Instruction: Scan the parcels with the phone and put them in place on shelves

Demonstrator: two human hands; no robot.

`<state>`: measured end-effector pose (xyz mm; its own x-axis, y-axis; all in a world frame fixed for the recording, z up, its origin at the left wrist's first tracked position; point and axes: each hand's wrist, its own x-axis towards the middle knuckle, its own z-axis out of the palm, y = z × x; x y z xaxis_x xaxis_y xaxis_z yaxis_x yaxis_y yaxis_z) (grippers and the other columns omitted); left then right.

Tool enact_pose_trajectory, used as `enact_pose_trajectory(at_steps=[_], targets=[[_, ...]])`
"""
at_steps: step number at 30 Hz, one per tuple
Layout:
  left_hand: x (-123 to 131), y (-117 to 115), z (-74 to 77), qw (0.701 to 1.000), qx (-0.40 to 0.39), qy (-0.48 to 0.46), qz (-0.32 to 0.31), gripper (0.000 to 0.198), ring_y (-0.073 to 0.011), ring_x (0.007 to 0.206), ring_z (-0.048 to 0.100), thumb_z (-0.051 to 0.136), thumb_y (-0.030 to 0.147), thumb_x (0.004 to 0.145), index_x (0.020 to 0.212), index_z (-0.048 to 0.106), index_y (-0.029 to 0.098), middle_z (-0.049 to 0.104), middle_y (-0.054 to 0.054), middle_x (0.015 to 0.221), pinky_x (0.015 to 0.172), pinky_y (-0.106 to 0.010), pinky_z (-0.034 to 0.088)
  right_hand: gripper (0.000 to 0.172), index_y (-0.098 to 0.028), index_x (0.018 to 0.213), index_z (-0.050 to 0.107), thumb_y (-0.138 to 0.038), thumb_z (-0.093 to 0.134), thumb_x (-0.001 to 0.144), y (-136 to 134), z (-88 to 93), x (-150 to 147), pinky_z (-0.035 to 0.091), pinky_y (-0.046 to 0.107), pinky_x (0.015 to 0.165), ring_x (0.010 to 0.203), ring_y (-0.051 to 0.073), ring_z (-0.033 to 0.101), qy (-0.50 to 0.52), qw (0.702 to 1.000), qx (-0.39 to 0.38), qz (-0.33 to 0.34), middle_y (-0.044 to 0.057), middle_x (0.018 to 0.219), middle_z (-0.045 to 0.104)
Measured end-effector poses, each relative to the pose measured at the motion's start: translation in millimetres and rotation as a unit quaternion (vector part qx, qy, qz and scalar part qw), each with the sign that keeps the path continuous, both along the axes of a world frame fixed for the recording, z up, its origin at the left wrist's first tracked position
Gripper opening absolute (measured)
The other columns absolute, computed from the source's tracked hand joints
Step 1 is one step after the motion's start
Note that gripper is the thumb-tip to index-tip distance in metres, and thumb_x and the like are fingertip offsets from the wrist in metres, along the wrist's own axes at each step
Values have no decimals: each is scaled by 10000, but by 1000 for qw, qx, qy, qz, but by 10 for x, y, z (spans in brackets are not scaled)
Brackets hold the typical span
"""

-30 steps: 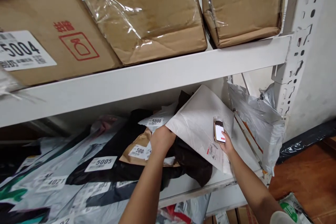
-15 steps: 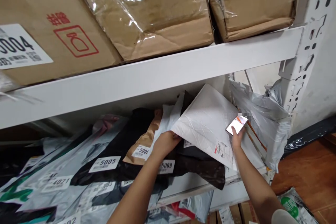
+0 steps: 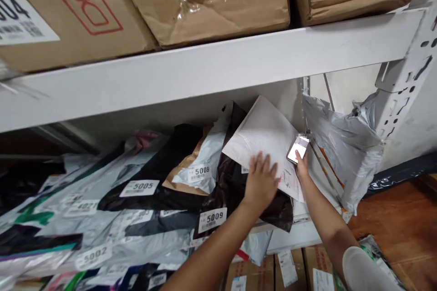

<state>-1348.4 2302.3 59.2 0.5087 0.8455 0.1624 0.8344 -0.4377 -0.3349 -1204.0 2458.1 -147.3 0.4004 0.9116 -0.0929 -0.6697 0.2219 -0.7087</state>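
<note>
My left hand (image 3: 261, 181) lies with its fingers spread on a white padded mailer (image 3: 262, 127), which leans at a slant on the lower shelf. My right hand (image 3: 302, 163) is closed round a smartphone (image 3: 298, 149) with a lit screen, its thumb over the glass, in front of the mailer's right side. A printed label (image 3: 289, 182) shows on the mailer near its lower right edge. Under and left of the mailer is a dark plastic parcel (image 3: 218, 195) labelled 5009. Beside that stand a grey-white parcel (image 3: 211, 154) labelled 5008 and a black parcel (image 3: 164, 154) labelled 5005.
A white shelf beam (image 3: 205, 70) runs across above my hands, with large cardboard boxes (image 3: 218, 4) on it. At the right, a grey plastic parcel (image 3: 344, 141) stands by the perforated upright (image 3: 406, 86). More cartons (image 3: 287, 277) sit below, beside the brown floor (image 3: 389, 218).
My left hand has left the mailer's left edge and moved right onto its face, fingers now spread. The 5008 and 5009 labels are now uncovered. My right hand still holds the phone.
</note>
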Motion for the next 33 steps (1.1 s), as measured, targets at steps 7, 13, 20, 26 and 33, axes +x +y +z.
enact_pose_trajectory(at_steps=[7, 13, 20, 26, 33], targets=[[-245, 122, -112, 993, -61, 33, 100, 597, -499, 1545, 207, 625, 434, 930, 1490, 570, 235, 367, -143, 1656, 1202, -774, 141, 703, -290, 1295, 592, -510, 853, 681, -653, 261, 411, 614, 418, 833, 1049, 277, 721, -16, 997, 15, 79, 66, 1295, 711], [-253, 153, -112, 989, -78, 35, 121, 595, -516, 1546, 176, 606, 421, 937, 1513, 537, 289, 318, -121, 1682, 1166, -802, 153, 817, -295, 1328, 610, -650, 887, 646, -1704, 440, 902, 613, 353, 558, 852, 325, 779, 35, 952, 9, 304, 101, 1120, 775], [-314, 233, -110, 987, -110, 44, 110, 934, -563, 1537, 120, 802, 614, 726, 1550, 477, 320, 274, -122, 1704, 1180, -796, 84, 966, -363, 1562, 352, -597, 842, 763, -2327, 705, 1015, 544, 250, 361, 768, 324, 792, 1, 860, 35, 508, 134, 1135, 753], [-261, 232, -91, 985, -108, 55, 120, 874, -555, 1536, 138, 777, 592, 776, 1548, 484, 306, 284, -139, 1698, 1174, -797, 116, 862, -348, 1519, 429, -566, 833, 790, -2397, 828, 935, 575, 270, 389, 628, 239, 758, -31, 842, 89, 532, 97, 1072, 749], [-261, 235, -98, 985, -107, 64, 120, 879, -551, 1538, 133, 759, 603, 782, 1558, 467, 309, 277, -131, 1703, 1172, -797, 132, 816, -367, 1510, 435, -540, 820, 811, -2395, 846, 948, 592, 299, 415, 595, 213, 742, -38, 839, 99, 534, 101, 1179, 720]])
